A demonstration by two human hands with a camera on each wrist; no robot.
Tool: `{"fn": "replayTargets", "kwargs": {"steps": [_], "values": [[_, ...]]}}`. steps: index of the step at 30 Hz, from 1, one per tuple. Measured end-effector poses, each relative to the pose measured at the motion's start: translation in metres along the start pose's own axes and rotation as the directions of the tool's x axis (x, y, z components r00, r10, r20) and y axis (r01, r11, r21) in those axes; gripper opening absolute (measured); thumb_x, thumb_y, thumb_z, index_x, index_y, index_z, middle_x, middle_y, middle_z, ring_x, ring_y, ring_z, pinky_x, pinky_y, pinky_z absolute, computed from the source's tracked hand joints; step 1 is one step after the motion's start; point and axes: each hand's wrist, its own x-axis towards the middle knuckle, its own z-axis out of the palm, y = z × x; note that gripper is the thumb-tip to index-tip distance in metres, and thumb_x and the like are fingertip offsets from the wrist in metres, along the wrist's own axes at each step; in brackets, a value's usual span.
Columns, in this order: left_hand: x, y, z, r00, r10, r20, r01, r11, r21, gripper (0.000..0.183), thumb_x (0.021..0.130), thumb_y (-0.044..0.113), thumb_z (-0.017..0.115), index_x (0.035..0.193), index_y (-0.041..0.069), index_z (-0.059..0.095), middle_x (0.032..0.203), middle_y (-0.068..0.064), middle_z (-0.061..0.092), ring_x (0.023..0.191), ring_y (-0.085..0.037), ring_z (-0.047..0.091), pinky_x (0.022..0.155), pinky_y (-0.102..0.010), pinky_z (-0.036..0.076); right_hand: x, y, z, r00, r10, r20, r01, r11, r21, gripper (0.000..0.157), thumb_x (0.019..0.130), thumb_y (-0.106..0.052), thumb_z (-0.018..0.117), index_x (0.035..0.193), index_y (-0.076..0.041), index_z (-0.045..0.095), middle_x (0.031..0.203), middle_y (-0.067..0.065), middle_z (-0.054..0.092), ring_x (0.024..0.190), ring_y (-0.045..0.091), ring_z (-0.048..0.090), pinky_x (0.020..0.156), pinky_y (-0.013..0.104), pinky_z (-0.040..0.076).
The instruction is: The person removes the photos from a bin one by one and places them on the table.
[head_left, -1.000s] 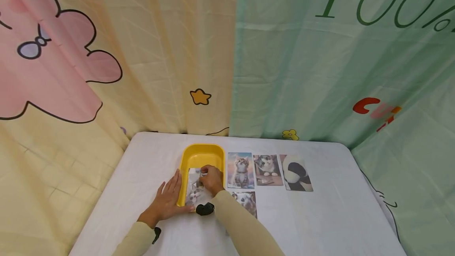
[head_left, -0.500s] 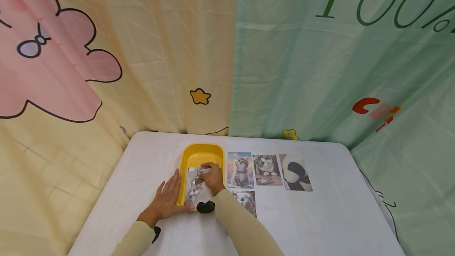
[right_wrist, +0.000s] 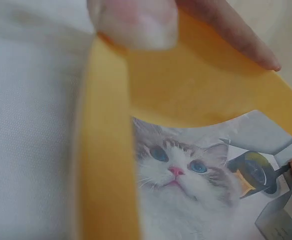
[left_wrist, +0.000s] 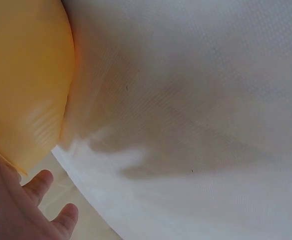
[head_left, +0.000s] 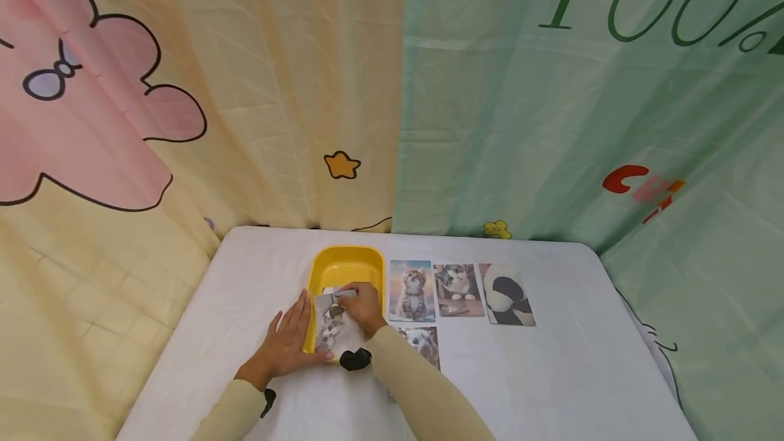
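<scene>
A yellow tray (head_left: 346, 265) stands on the white table (head_left: 551, 373). My left hand (head_left: 286, 343) lies flat with straight fingers against the tray's left wall, thumb at its near corner. My right hand (head_left: 361, 306) reaches into the tray and pinches the top edge of a cat photo (head_left: 331, 329), which is tilted up over the left rim. The right wrist view shows the cat photo (right_wrist: 185, 182) close up inside the yellow tray wall (right_wrist: 108, 165). In the left wrist view are the tray's outer wall (left_wrist: 26, 85), the tablecloth and my fingertips (left_wrist: 42, 181).
Several animal photos lie right of the tray: a kitten (head_left: 412, 290), a cat (head_left: 456, 288), a panda (head_left: 505, 295) and one (head_left: 422, 344) partly under my right sleeve. Printed curtains hang close behind the table. The table's edge runs near my left arm.
The cat photo has risen from lying in the tray and now leans over the left rim in my right hand's pinch. My left hand has stayed by the tray.
</scene>
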Motion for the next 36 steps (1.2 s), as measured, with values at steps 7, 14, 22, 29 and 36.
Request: {"fn": "replayTargets", "kwargs": {"steps": [7, 14, 22, 29, 36], "values": [[-0.001, 0.001, -0.001, 1.0, -0.014, 0.01, 0.014, 1.0, -0.016, 0.12, 0.076, 0.068, 0.063, 0.149, -0.012, 0.01, 0.158, -0.025, 0.004, 0.142, -0.042, 0.02, 0.111, -0.064, 0.013, -0.002, -0.012, -0.013, 0.996, -0.064, 0.057, 0.068, 0.995, -0.071, 0.009, 0.086, -0.005, 0.066, 0.087, -0.005, 0.075, 0.08, 0.0, 0.068, 0.066, 0.011, 0.062, 0.061, 0.027, 0.055], [-0.001, 0.002, -0.002, 0.998, -0.04, 0.043, 0.041, 0.999, -0.034, 0.121, 0.076, 0.066, 0.065, 0.149, -0.012, 0.008, 0.159, -0.025, 0.001, 0.142, -0.043, 0.016, 0.112, -0.063, 0.009, -0.005, -0.015, -0.041, 0.983, -0.184, 0.01, 0.183, 0.968, -0.17, 0.014, 0.088, -0.013, 0.068, 0.098, -0.005, 0.075, 0.095, 0.006, 0.071, 0.083, 0.018, 0.065, 0.074, 0.032, 0.056], [0.001, 0.001, 0.0, 0.998, -0.046, 0.048, 0.047, 0.999, -0.019, 0.124, 0.074, 0.07, 0.063, 0.149, -0.011, 0.006, 0.159, -0.025, 0.0, 0.142, -0.043, 0.016, 0.112, -0.063, 0.008, -0.008, -0.001, -0.074, 0.982, -0.124, -0.142, 0.134, 0.989, 0.058, 0.019, 0.088, -0.013, 0.07, 0.103, -0.002, 0.073, 0.094, 0.007, 0.068, 0.057, 0.008, 0.045, 0.056, 0.024, 0.045], [0.001, 0.0, -0.001, 0.999, -0.027, 0.038, 0.028, 0.999, -0.027, 0.126, 0.073, 0.071, 0.063, 0.149, -0.012, 0.006, 0.158, -0.025, 0.0, 0.142, -0.043, 0.017, 0.112, -0.063, 0.01, -0.013, 0.008, -0.114, 0.976, -0.015, -0.216, 0.062, 0.975, 0.211, 0.028, 0.088, -0.018, 0.072, 0.111, -0.003, 0.071, 0.053, -0.005, 0.035, 0.043, 0.008, 0.028, 0.044, 0.024, 0.032], [0.001, 0.002, -0.002, 0.998, -0.033, 0.05, 0.036, 0.998, -0.051, 0.124, 0.075, 0.068, 0.064, 0.149, -0.011, 0.005, 0.159, -0.025, -0.002, 0.143, -0.042, 0.014, 0.112, -0.063, 0.008, -0.024, 0.011, -0.161, 0.975, -0.03, -0.22, 0.079, 0.973, 0.218, 0.027, 0.085, -0.016, 0.074, 0.107, -0.001, 0.072, 0.072, -0.006, 0.056, 0.05, 0.006, 0.043, 0.048, 0.025, 0.041]]}}
